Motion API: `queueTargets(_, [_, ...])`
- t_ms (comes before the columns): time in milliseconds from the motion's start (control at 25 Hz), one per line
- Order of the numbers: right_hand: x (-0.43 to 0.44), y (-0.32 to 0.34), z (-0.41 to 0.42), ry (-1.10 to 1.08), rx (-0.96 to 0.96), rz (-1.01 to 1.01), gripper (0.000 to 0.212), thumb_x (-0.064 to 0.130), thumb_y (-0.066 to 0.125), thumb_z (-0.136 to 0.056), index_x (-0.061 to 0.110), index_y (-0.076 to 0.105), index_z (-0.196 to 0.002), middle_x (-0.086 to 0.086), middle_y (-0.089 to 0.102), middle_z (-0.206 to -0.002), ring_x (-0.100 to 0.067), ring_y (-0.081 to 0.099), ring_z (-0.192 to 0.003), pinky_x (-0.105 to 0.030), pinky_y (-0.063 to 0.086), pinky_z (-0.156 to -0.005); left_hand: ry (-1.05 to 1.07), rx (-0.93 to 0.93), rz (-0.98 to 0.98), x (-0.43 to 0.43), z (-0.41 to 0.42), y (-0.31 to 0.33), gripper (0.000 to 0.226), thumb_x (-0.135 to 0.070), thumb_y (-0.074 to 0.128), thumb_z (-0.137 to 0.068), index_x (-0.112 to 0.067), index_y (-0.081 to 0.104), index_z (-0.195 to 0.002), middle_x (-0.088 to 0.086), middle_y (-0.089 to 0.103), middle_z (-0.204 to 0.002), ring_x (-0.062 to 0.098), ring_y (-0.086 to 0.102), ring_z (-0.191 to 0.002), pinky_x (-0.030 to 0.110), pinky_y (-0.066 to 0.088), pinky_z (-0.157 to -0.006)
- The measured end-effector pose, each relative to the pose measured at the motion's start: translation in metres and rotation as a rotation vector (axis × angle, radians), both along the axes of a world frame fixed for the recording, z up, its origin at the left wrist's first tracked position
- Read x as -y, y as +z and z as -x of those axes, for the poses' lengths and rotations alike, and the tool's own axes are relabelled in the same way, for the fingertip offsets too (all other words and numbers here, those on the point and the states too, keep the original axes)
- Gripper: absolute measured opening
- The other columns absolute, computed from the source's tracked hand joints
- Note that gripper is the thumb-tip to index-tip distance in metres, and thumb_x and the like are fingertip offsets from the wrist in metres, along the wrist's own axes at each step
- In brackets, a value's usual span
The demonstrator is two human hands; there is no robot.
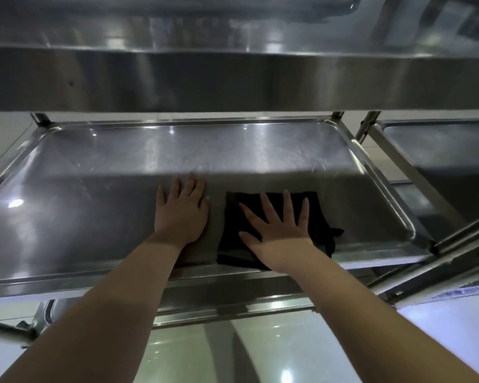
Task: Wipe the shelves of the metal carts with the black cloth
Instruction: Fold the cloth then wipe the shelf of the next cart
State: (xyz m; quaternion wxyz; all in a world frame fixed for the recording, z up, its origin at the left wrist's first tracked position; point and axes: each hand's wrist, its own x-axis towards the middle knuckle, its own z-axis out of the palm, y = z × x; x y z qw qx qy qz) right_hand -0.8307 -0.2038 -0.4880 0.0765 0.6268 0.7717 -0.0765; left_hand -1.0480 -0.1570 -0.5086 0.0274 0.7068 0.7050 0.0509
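Note:
A folded black cloth [318, 217] lies flat on the middle shelf [94, 194] of a stainless steel cart, near the shelf's front edge and right of centre. My right hand [278, 228] presses down on the cloth with its fingers spread straight. My left hand [181, 210] rests flat on the bare metal just left of the cloth, fingers straight and together. Both forearms reach in over the shelf's front rim.
The cart's upper shelf [233, 78] overhangs close above the hands. A second metal cart [440, 150] stands to the right, its frame bars [459, 239] crossing near the shelf's right corner. A lower shelf edge [233, 308] and a glossy floor [260, 349] show below.

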Motion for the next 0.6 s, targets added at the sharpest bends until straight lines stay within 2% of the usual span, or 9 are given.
queueTargets(120, [-0.042,-0.007,0.007,0.044,-0.030,-0.102,0.070,0.083,-0.003,-0.075,0.061,-0.016,-0.141,0.009,-0.017,-0.162,-0.041,-0.022,-0.144,-0.068,-0.019,-0.105,-0.004,-0.024,-0.034,-0.003,0.001,-0.005,0.059,-0.046,0.014,-0.101,-0.029,0.010,-0.156,-0.005,0.000,-0.165,0.025,0.000,-0.151,0.053,-0.002,-0.117])
queueTargets(280, [-0.149,-0.005,0.033,0.003,-0.047,-0.129,0.068,0.080,0.010,-0.085,0.055,0.000,-0.148,0.006,-0.003,-0.164,-0.044,-0.009,-0.146,-0.071,-0.009,-0.109,-0.023,-0.015,-0.047,-0.006,0.002,-0.007,0.060,-0.048,0.014,-0.100,-0.030,0.005,-0.156,-0.005,0.000,-0.165,0.025,-0.002,-0.151,0.053,-0.003,-0.117])
queueTargets(400, [-0.199,-0.003,0.047,-0.073,-0.063,-0.121,0.068,0.079,0.016,-0.088,0.052,0.008,-0.150,0.002,0.003,-0.164,-0.045,-0.006,-0.146,-0.072,-0.008,-0.108,-0.022,-0.002,-0.059,-0.007,0.001,-0.006,0.059,-0.048,0.015,-0.101,-0.030,0.003,-0.156,-0.005,0.002,-0.165,0.025,-0.001,-0.151,0.052,-0.003,-0.117])
queueTargets(480, [-0.200,0.000,0.048,-0.084,-0.063,-0.103,0.069,0.079,0.017,-0.088,0.050,0.009,-0.150,0.002,0.003,-0.164,-0.044,-0.006,-0.146,-0.072,-0.008,-0.108,-0.022,0.011,-0.057,-0.008,0.002,-0.005,0.058,-0.047,0.016,-0.102,-0.029,0.005,-0.156,-0.005,0.002,-0.165,0.024,0.000,-0.151,0.052,-0.002,-0.118])
queueTargets(600, [-0.150,0.002,0.027,-0.037,-0.074,-0.064,0.069,0.078,0.016,-0.088,0.050,0.002,-0.150,0.004,-0.004,-0.164,-0.043,-0.010,-0.146,-0.071,-0.007,-0.109,-0.014,0.020,-0.035,-0.007,0.000,-0.001,0.058,-0.046,0.017,-0.102,-0.029,0.007,-0.156,-0.005,0.002,-0.164,0.023,0.001,-0.151,0.051,-0.001,-0.118])
